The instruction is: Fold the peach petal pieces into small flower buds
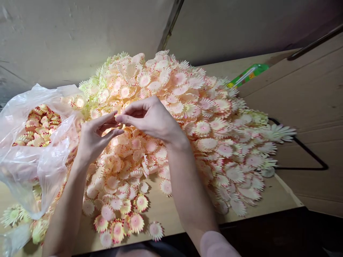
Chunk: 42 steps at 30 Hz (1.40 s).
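Observation:
A large heap of artificial flower petal layers (206, 144), cream and pale pink with red-tipped edges, spreads over the table. In front of it my two hands meet at the fingertips. My right hand (150, 119) is closed in a pinch, thumb against index finger; whatever it may hold is too small or hidden to name. Facing it, my left hand (98, 135) has its fingers stretched toward the pinch and its thumb apart below them. Several loose flower pieces (136, 223), yellowish with pink centres, lie near the table's front edge.
At the left a translucent plastic bag (53, 160) gapes, with red-edged flower pieces (40, 125) inside. A cardboard sheet (302, 96) stands at the right beside a bent black metal rod (302, 168). A green packet (249, 75) lies behind the heap, near the wall (80, 39).

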Each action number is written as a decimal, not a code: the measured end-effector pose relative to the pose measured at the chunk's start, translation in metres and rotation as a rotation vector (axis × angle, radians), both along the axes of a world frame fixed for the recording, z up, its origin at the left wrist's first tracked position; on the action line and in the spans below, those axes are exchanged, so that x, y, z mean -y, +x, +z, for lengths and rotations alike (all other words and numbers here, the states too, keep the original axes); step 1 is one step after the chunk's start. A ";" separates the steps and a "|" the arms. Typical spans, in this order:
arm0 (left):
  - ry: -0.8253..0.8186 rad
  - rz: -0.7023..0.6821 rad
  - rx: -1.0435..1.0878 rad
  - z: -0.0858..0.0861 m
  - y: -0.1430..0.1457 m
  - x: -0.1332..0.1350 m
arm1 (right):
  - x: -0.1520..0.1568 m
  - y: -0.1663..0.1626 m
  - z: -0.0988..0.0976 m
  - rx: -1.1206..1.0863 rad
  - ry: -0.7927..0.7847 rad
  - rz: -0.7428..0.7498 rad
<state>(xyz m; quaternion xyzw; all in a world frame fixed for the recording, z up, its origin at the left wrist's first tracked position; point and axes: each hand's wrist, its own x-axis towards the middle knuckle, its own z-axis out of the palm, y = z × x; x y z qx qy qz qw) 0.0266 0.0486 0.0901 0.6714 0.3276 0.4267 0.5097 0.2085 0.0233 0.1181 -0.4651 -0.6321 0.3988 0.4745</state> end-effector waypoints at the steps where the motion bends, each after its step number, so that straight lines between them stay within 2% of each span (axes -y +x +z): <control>1: -0.006 -0.011 -0.009 0.000 0.000 0.000 | 0.000 -0.001 0.000 -0.001 -0.006 -0.009; 9: 0.035 0.064 -0.060 0.006 -0.004 -0.003 | 0.000 -0.002 0.003 0.051 0.047 -0.060; 11: 0.059 0.079 -0.080 0.007 -0.006 -0.004 | -0.001 -0.001 0.002 0.045 0.029 -0.023; 14: 0.005 0.087 -0.064 0.008 -0.007 -0.004 | -0.002 -0.001 0.001 -0.002 -0.008 0.048; 17: -0.065 0.131 -0.005 0.008 -0.008 -0.006 | -0.003 -0.001 0.002 -0.044 -0.037 0.048; 22: -0.053 0.165 -0.029 0.008 -0.011 -0.009 | -0.002 0.000 0.002 -0.014 -0.048 0.034; 29: 0.021 0.253 -0.100 0.006 -0.008 -0.005 | -0.002 -0.011 -0.002 0.236 0.047 -0.098; 35: 0.094 0.440 -0.135 0.004 0.004 0.002 | -0.005 -0.035 -0.007 0.394 0.168 -0.299; 39: 0.198 0.473 -0.139 0.001 0.007 0.001 | -0.009 -0.037 -0.014 0.340 0.185 -0.350; 42: 0.224 0.413 -0.130 0.000 0.004 -0.002 | -0.010 -0.027 -0.014 0.214 0.128 -0.250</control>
